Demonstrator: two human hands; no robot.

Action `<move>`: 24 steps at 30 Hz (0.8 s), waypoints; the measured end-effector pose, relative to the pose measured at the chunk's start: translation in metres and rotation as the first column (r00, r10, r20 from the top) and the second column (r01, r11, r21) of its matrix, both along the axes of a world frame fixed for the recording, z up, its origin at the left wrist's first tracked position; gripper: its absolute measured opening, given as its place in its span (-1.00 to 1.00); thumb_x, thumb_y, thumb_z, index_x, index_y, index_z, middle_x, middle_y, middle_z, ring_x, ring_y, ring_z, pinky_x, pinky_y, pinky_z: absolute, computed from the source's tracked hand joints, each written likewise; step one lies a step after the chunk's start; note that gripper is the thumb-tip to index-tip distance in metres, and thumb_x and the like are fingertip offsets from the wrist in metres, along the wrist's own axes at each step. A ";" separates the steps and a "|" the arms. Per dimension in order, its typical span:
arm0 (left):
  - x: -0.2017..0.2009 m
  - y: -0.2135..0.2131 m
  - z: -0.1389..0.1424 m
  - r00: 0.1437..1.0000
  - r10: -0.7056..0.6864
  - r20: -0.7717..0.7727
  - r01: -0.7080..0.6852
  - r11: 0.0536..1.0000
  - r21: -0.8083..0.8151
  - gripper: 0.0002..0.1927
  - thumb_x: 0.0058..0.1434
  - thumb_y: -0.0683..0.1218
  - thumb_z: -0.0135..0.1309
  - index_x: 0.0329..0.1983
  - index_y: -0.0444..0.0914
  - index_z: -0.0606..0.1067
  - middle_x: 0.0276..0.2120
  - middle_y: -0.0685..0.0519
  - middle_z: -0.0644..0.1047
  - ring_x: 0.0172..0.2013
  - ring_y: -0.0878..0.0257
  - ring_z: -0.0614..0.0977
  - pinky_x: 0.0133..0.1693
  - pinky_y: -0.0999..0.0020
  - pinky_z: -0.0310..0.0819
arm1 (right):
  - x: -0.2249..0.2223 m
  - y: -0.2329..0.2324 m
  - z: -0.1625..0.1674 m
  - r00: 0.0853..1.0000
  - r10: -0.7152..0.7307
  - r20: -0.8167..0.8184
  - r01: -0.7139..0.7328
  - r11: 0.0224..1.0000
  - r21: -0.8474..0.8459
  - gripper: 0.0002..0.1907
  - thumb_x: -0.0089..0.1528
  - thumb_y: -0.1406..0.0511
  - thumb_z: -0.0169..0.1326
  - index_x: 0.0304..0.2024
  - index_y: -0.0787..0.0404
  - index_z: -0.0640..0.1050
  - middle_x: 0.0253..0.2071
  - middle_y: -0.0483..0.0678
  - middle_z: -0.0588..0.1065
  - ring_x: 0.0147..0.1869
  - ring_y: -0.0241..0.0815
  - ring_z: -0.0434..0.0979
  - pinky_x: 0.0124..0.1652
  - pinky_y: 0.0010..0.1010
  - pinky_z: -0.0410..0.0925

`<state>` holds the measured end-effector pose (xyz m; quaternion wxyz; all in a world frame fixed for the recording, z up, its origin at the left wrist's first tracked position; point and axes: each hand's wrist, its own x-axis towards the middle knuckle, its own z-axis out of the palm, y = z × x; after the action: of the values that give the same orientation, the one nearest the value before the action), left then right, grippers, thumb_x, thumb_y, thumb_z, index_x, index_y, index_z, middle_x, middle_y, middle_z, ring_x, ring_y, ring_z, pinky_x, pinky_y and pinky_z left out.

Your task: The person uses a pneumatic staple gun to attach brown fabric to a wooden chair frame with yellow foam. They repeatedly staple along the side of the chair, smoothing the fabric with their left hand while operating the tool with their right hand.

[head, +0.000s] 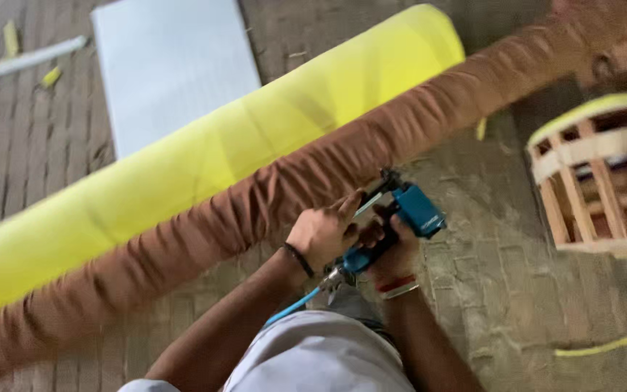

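Note:
A long piece runs diagonally across the view: yellow foam (205,156) on its upper side and gathered brown fabric (270,199) along its lower edge. My right hand (395,254) grips the handle of a blue pneumatic staple gun (408,218), whose nose presses against the brown fabric. My left hand (324,232) rests on the fabric right beside the gun's nose, fingers touching the tool. A light blue air hose (295,305) trails from the gun's handle down toward my body.
A wooden slatted frame with a yellow foam rim (596,174) stands at the right. A white panel (172,69) lies on the brick floor at the top. Yellow foam scraps (51,76) and a yellow strip (607,343) lie around.

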<state>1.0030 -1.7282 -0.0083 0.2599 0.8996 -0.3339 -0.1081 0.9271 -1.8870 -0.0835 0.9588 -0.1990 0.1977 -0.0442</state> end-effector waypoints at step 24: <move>-0.297 0.525 0.034 0.218 0.976 -0.020 -0.976 0.218 -0.015 -0.53 0.17 0.22 0.11 -0.11 -0.24 0.51 -0.43 -0.16 0.62 -0.36 -0.16 0.64 -0.35 -0.04 0.49 | -0.077 0.572 0.006 0.270 0.962 -0.032 -0.963 0.270 -0.008 -0.62 0.17 -0.01 0.15 -0.31 0.12 0.43 -0.57 -0.14 0.32 -0.43 -0.14 0.34 -0.26 -0.24 0.32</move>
<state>0.7055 -1.2036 0.0254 0.2820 0.9073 0.3016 0.0794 0.8500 -1.3149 -0.0773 0.7861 -0.2909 0.0468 0.5433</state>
